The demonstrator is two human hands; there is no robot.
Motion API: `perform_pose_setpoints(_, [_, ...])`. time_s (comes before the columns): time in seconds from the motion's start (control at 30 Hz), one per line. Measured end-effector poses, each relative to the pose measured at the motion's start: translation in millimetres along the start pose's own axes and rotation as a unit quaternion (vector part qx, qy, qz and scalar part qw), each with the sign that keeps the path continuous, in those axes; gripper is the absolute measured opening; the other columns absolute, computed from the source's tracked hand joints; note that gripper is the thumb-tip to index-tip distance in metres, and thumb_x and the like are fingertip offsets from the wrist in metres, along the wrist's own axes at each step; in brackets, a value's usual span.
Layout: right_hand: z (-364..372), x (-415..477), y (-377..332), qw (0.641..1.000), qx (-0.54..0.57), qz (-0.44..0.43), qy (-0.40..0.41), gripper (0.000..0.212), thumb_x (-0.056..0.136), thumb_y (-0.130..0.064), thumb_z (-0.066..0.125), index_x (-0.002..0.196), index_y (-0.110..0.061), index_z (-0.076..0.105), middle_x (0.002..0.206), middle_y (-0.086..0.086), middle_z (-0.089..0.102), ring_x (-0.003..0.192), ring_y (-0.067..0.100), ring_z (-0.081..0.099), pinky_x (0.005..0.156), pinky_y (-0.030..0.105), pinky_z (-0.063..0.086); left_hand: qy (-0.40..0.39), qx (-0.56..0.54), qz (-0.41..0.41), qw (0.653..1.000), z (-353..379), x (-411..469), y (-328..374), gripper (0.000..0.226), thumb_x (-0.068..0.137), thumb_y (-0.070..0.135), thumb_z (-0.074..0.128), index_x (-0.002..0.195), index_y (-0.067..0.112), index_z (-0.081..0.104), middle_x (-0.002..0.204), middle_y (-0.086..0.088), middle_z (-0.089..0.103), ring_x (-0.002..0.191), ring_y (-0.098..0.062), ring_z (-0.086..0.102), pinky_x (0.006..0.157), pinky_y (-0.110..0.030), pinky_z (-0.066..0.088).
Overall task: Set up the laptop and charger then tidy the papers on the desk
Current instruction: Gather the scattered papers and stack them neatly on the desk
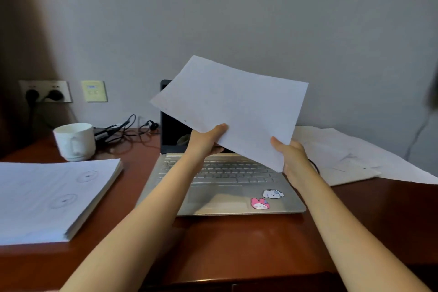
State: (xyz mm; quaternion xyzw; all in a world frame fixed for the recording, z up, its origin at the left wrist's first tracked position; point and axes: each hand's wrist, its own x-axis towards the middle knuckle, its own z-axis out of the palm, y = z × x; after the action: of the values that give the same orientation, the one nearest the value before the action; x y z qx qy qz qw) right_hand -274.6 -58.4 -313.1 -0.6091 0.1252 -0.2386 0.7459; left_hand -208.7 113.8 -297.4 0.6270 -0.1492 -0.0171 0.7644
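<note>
Pinching the sheet (232, 104) by its near edge above the laptop (225, 180), left hand (208, 138) and right hand (292, 154) hold something light, limp and easily creased, so two spaced edge grips look best.

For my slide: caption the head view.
A sheet held by left hand and right hand above the laptop; stack at left.

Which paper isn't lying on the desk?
The plain white sheet gripped by left hand and right hand above the silver laptop; the thick left stack and loose right sheets lie flat.
</note>
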Motion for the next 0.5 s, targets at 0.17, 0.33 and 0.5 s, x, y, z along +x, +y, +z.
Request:
perform_pose_setpoints(0.17, [44, -8, 10, 0.998, -0.020, 0.010, -0.051, 0.028, 0.094, -0.013, 0.055, 0.122, -0.011, 0.056, 0.112, 0.004, 0.060, 0.102, 0.023, 0.056, 0.086, 0.038, 0.048, 0.052, -0.002, -0.006, 0.999, -39, -6, 7, 0.029, 0.089, 0.015, 0.061, 0.114, 0.015, 0.046, 0.105, -0.004, 0.058, 0.077, -0.015, 0.061, 0.071, -0.031, 0.057])
perform_pose_setpoints(0.33, [84, -18, 20, 0.994, -0.035, 0.009, -0.106, 0.017, 0.091, -0.013, 0.059, 0.107, -0.018, 0.057, 0.103, 0.000, 0.061, 0.094, 0.019, 0.057, 0.079, 0.033, 0.050, 0.117, -0.002, -0.003, 0.993, -84, -15, 15, 0.031, 0.087, 0.013, 0.063, 0.114, 0.014, 0.047, 0.097, -0.003, 0.060, 0.075, -0.014, 0.060, 0.062, -0.026, 0.056])
perform_pose_setpoints(0.5, [124, -27, 25, 0.984, -0.065, 0.009, -0.166, 0.007, 0.089, -0.011, 0.061, 0.092, -0.017, 0.060, 0.090, -0.001, 0.062, 0.079, 0.014, 0.058, 0.060, 0.027, 0.047, 0.179, 0.020, 0.018, 0.983, -133, -31, 29, 0.030, 0.086, 0.009, 0.064, 0.112, 0.015, 0.050, 0.105, -0.006, 0.061, 0.081, -0.018, 0.060, 0.066, -0.026, 0.051])
